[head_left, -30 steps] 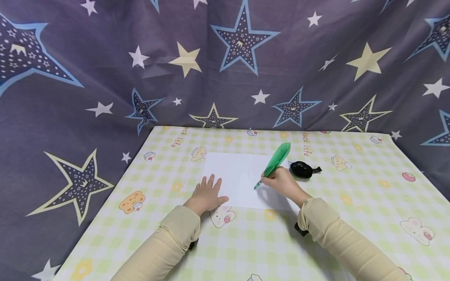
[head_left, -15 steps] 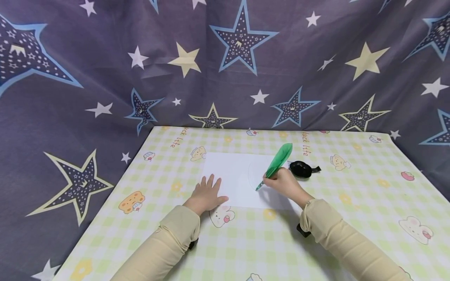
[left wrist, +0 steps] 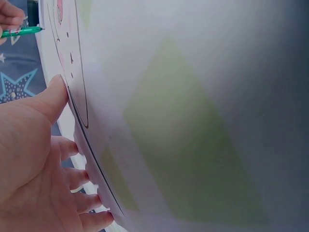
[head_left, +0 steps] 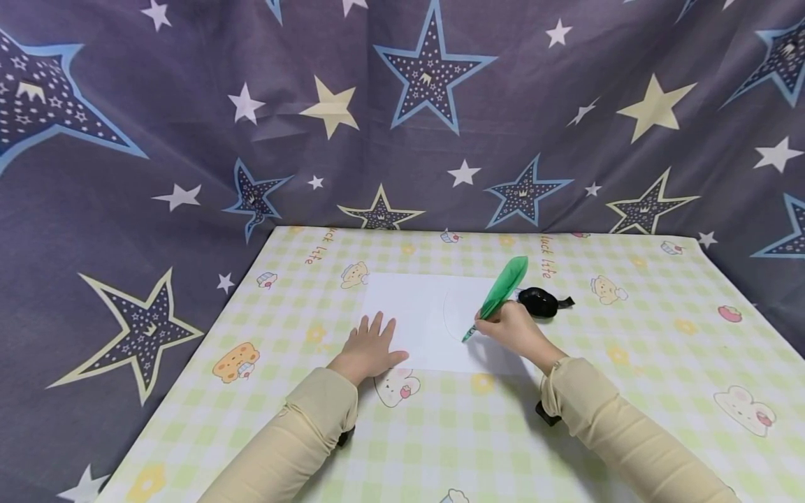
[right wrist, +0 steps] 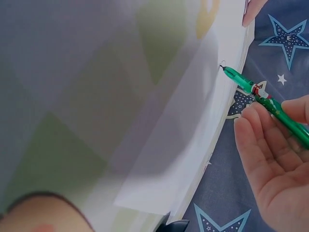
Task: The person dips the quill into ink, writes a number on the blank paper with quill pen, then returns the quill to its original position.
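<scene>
A sheet of white paper (head_left: 409, 293) lies on the table, with a thin curved line drawn near its middle. My left hand (head_left: 370, 349) rests flat on the paper's near left corner, fingers spread. Between thumb and fingers, my right hand (head_left: 516, 330) holds a green pen (head_left: 505, 285) topped with a feather. The pen leans to the right, its tip at the lower end of the curve. In the right wrist view the dark point of the green pen (right wrist: 239, 79) meets the paper, and the thumb and fingers pinch its barrel.
A rounded black object (head_left: 538, 303) with a short tail lies at the paper's right edge. The tabletop cover (head_left: 660, 349) is green and white check with cartoon prints. Behind it hangs a dark star-patterned cloth (head_left: 302, 161).
My right hand has shifted slightly right and down with the pen, and the curved line has grown longer along the tip's path. My left hand has stayed in place.
</scene>
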Available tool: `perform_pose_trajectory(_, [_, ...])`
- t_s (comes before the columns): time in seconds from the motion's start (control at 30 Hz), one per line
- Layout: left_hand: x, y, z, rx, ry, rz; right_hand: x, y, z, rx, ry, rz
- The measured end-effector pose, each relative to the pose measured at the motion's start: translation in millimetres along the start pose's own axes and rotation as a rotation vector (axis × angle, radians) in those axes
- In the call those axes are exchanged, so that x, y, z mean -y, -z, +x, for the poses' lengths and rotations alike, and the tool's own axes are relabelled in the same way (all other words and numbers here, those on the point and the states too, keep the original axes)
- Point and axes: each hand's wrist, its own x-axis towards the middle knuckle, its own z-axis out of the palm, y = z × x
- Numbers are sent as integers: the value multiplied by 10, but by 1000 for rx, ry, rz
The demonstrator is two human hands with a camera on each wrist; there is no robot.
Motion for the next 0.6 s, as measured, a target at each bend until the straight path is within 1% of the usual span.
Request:
perform_pose_trajectory(0.2, [9, -18, 14, -3, 1, 15, -29, 22, -14, -16, 16, -10])
perform_pose_trajectory(0.6, [22, -27, 18, -4, -9, 4, -49, 62, -54, -21, 26, -20])
